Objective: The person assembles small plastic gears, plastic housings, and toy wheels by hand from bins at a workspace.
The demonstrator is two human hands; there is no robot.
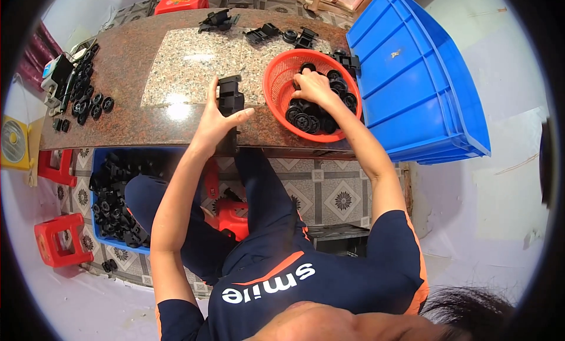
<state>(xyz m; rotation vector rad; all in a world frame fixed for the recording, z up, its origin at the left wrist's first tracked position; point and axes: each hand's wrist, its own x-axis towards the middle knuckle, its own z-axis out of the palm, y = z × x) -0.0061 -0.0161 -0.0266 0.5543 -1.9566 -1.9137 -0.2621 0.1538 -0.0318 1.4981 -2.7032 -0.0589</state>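
Observation:
My left hand (216, 124) is at the near table edge, around a black plastic part (231, 95) that stands upright there. Its index finger and thumb are stretched wide apart, and the thumb crosses in front of the part. The part's lower section is partly hidden behind the hand. To the right, my right hand (313, 86) reaches into a red plastic basket (272, 108) with its fingers curled at a black wheel, mostly covered by them. Several more black wheels (302, 122) lie heaped in the basket.
Black plastic parts (215, 21) lie along the far table side. More wheels (83, 88) line the left end, beside a small device (56, 76). A large blue bin (412, 76) stands at the right. Under the table is a blue crate of black parts (112, 205). Red stools (59, 241) stand around.

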